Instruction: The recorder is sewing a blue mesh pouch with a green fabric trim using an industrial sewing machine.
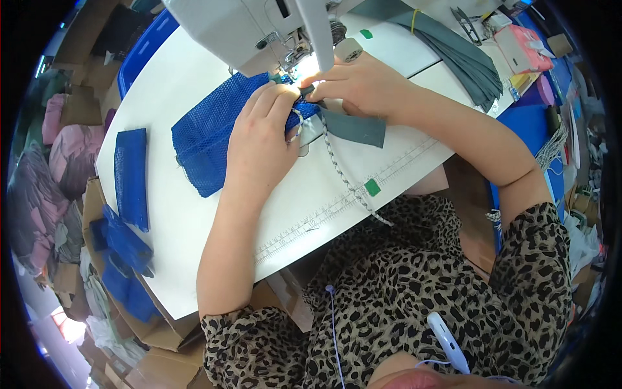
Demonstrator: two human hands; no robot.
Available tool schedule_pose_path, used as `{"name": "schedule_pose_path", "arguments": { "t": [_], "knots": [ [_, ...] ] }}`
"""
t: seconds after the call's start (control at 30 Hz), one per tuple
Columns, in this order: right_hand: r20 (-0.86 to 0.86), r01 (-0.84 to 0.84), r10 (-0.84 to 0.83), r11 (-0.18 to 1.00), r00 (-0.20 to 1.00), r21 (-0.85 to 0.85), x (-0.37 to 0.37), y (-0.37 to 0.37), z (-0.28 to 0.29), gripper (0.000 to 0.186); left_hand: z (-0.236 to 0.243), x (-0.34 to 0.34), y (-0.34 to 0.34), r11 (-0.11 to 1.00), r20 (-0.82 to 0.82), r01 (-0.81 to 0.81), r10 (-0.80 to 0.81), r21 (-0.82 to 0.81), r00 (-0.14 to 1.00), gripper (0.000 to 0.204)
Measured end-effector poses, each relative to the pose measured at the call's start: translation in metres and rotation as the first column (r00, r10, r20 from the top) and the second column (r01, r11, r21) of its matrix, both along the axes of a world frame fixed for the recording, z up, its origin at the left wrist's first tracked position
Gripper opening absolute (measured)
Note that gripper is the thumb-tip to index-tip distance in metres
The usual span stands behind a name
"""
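Under the lit needle area of a white sewing machine (253, 35) lies a piece of blue mesh fabric (206, 133). My left hand (262, 133) presses on the mesh with its fingers together, their tips close to the needle. On the other side, my right hand (366, 84) pinches a grey fabric strip (355, 128) against the mesh edge; its fingertips are partly lost in glare. The strip's free end sticks out below my right wrist. A black-and-white braided cord (334, 159) runs from the work toward the table's front edge, with a loop beside my left fingers.
A folded blue mesh piece (131, 178) lies on the white table (168, 259) at left. Below it, a cardboard box (146, 318) holds more blue pieces. Tied grey strips (453, 58), thread snips (465, 24) and a pink packet (523, 48) sit at the far right.
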State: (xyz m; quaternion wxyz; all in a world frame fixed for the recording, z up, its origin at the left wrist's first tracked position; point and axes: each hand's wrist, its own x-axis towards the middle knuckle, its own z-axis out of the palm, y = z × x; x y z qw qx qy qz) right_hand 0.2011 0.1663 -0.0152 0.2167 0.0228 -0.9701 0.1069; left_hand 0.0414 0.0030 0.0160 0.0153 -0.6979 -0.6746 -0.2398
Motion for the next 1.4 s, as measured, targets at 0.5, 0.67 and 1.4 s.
{"name": "schedule_pose_path", "arguments": {
  "t": [0.5,0.67,1.4],
  "knots": [
    [-0.133,0.077,-0.058,0.987,0.989,0.138,-0.005,0.004,-0.016,0.02,-0.004,-0.002,0.006,0.998,-0.049,-0.058,0.057,-0.006,0.997,0.042],
    [-0.084,0.123,-0.115,0.989,0.99,0.085,-0.005,-0.006,-0.007,0.015,-0.008,-0.009,0.006,0.999,-0.05,-0.047,0.047,0.007,0.998,0.039],
    [-0.05,0.082,-0.077,0.992,0.996,0.1,-0.003,-0.002,-0.01,0.026,-0.003,-0.003,-0.005,0.997,-0.265,-0.076,0.076,0.01,0.961,0.038]
  ]
}}
